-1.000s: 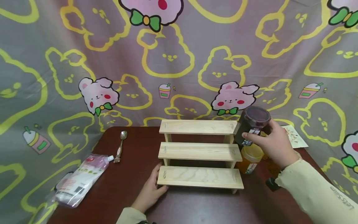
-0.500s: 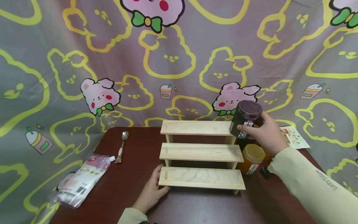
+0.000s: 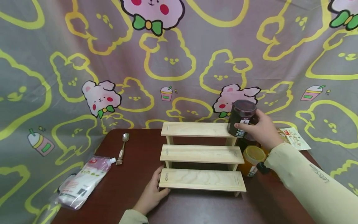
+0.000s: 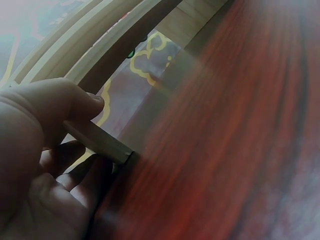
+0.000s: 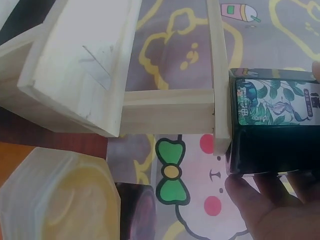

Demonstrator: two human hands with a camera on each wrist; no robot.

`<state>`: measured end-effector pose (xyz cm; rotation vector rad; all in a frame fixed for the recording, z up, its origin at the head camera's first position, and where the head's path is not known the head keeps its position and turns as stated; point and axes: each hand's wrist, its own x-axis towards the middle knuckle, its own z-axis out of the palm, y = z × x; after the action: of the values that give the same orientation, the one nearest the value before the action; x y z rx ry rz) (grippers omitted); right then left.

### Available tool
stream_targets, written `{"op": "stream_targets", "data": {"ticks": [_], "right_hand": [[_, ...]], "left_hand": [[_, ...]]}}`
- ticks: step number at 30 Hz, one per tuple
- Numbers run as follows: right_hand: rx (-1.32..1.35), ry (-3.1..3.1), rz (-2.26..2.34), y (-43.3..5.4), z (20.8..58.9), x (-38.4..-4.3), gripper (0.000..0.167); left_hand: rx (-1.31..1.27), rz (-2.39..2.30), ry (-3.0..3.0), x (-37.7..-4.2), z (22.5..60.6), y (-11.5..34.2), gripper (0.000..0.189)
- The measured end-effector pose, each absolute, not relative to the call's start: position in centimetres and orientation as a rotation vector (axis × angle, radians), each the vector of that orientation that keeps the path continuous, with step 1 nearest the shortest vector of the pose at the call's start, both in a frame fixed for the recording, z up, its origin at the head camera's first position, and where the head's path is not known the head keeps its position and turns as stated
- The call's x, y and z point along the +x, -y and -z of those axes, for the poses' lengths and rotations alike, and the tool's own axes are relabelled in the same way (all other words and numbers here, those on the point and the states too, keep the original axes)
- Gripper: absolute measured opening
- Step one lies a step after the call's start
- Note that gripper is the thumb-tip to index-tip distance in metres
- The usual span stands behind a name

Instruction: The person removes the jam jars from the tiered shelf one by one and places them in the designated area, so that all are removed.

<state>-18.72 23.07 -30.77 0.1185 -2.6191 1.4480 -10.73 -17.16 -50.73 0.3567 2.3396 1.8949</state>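
Note:
A three-step wooden display rack (image 3: 202,154) stands on the dark red table. My right hand (image 3: 263,129) holds a dark jar with a purplish lid (image 3: 242,117), fingers and thumb round its sides, at the right end of the top step. In the right wrist view the labelled jar (image 5: 277,102) has its base against that step, or very close to it, partly past the board's end. My left hand (image 3: 152,193) grips the rack's lower left end; the left wrist view shows thumb and fingers round the wooden support (image 4: 102,142).
An amber jar with a yellowish lid (image 3: 254,157) stands right of the rack, another dark jar (image 5: 138,215) behind it. A paper packet (image 3: 296,138) lies at the back right. On the left lie a spoon (image 3: 122,149) and a spouted pouch (image 3: 84,182). A patterned cloth hangs behind.
My right hand has carried the dark jar leftward to the top step's right end, and the jar is now more upright. My left hand keeps its hold on the rack.

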Motion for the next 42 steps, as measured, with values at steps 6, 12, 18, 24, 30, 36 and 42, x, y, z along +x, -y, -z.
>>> {"op": "stream_targets", "data": {"ticks": [6, 12, 18, 24, 30, 36, 42], "right_hand": [[0.110, 2.619, -1.400, -22.7, 30.8, -19.2, 0.083], [0.098, 2.627, -1.392, -22.4, 30.6, -19.7, 0.083], [0.111, 2.633, -1.402, -22.5, 30.6, -19.7, 0.085], [0.107, 2.628, -1.426, -22.6, 30.7, -19.5, 0.085], [0.119, 2.638, -1.453, -22.2, 30.8, -19.8, 0.088], [0.155, 2.649, -1.447, -21.5, 30.8, -20.1, 0.089], [0.163, 2.699, -1.412, -21.0, 30.6, -20.2, 0.087]], "left_hand": [[0.337, -1.874, -2.350, -10.8, 50.7, 17.2, 0.090], [0.346, -1.889, -2.336, -10.8, 50.6, 17.2, 0.089], [0.366, -1.877, -2.354, -10.9, 50.6, 17.2, 0.090], [0.382, -1.861, -2.372, -10.8, 50.6, 17.2, 0.090], [0.371, -1.864, -2.374, -10.8, 50.7, 17.2, 0.090], [0.357, -1.873, -2.358, -10.8, 50.7, 17.3, 0.091], [0.348, -1.882, -2.340, -10.8, 50.6, 17.2, 0.091]]}}
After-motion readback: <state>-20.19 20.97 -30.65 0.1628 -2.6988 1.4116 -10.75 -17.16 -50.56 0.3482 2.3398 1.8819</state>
